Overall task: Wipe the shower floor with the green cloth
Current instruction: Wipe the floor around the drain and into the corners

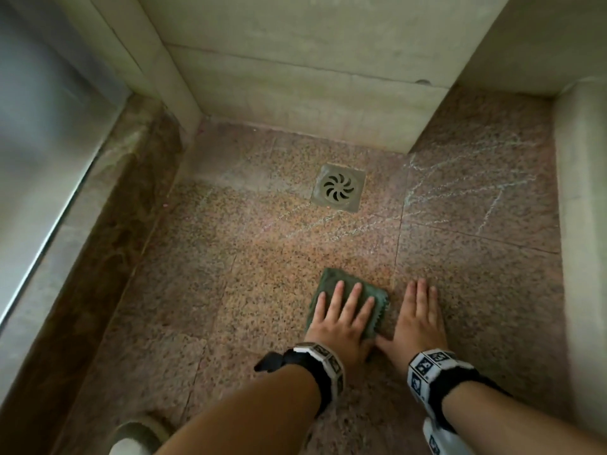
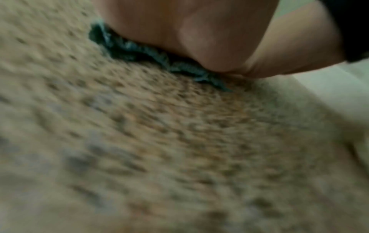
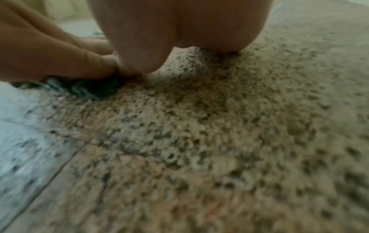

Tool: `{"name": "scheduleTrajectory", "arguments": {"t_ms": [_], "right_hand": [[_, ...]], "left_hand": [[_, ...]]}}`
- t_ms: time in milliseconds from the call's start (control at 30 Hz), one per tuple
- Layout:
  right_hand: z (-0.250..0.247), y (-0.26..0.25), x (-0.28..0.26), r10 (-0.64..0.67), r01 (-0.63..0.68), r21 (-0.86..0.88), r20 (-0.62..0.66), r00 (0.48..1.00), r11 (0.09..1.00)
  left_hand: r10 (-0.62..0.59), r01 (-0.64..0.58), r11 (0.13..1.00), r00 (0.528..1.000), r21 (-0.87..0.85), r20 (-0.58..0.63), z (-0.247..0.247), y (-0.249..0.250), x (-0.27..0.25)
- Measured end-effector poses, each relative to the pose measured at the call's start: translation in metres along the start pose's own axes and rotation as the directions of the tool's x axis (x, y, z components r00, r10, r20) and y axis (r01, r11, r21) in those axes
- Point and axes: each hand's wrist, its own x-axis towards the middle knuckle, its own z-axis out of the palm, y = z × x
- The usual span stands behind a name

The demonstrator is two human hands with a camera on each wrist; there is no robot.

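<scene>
Green cloth (image 1: 331,284) lies flat on the speckled shower floor (image 1: 262,257), on the near side of the square drain (image 1: 338,187), under the left hand (image 1: 343,318).

Head view: the left hand presses it with fingers straight and spread, hiding most of the cloth; only its far corner and right edge show. Just right of the cloth, the right hand (image 1: 420,318) lies flat on bare floor, fingers together and straight, thumb reaching toward the cloth. Pale streaks mark the floor to the right of the drain. Left wrist view: blurred; the heel of the hand covers the cloth (image 2: 127,50), leaving a ruffled edge visible. Right wrist view: also blurred; the palm (image 3: 179,25) sits on the floor, and a scrap of cloth (image 3: 79,88) peeks from under the left hand's fingers (image 3: 66,63).
</scene>
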Motion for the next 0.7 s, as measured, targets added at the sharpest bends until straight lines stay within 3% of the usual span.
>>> {"name": "scheduleTrajectory", "arguments": {"t_ms": [67, 133, 233, 367, 467, 567, 633, 700], "right_hand": [[0.0, 0.002, 0.0, -0.001, 0.001, 0.0, 0.007, 1.0, 1.0], [-0.001, 0.0, 0.001, -0.001, 0.001, 0.001, 0.018, 1.0, 1.0], [-0.005, 0.001, 0.002, -0.008, 0.009, -0.014, 0.052, 0.999, 1.0], [-0.008, 0.0, 0.0, -0.022, 0.022, 0.007, 0.092, 0.995, 1.0], [-0.008, 0.001, -0.001, -0.022, 0.021, 0.005, 0.09, 0.996, 1.0], [-0.008, 0.002, -0.001, -0.03, 0.031, -0.005, 0.099, 0.995, 1.0], [-0.008, 0.002, 0.001, -0.026, 0.027, -0.007, 0.115, 0.993, 1.0], [-0.008, 0.001, 0.003, -0.017, 0.019, -0.019, 0.144, 0.99, 1.0]], "left_hand": [[0.03, -0.027, 0.997, 0.998, 0.067, -0.058, -0.008, -0.027, 0.002], [-0.093, 0.093, 0.996, 0.991, -0.006, -0.1, -0.024, -0.054, 0.006], [-0.344, 0.324, 0.933, 0.932, -0.158, -0.117, -0.042, -0.086, 0.01], [-0.469, 0.429, 0.868, 0.874, -0.25, -0.125, -0.043, -0.093, 0.01], [-0.383, 0.353, 0.915, 0.911, -0.192, -0.15, -0.037, -0.07, 0.012], [-0.106, 0.102, 0.994, 0.983, -0.033, -0.153, -0.034, -0.038, 0.017], [0.017, -0.016, 1.0, 0.988, 0.009, -0.155, -0.04, -0.026, 0.025], [0.03, -0.026, 0.999, 0.986, 0.026, -0.164, -0.049, -0.028, 0.036]]}}
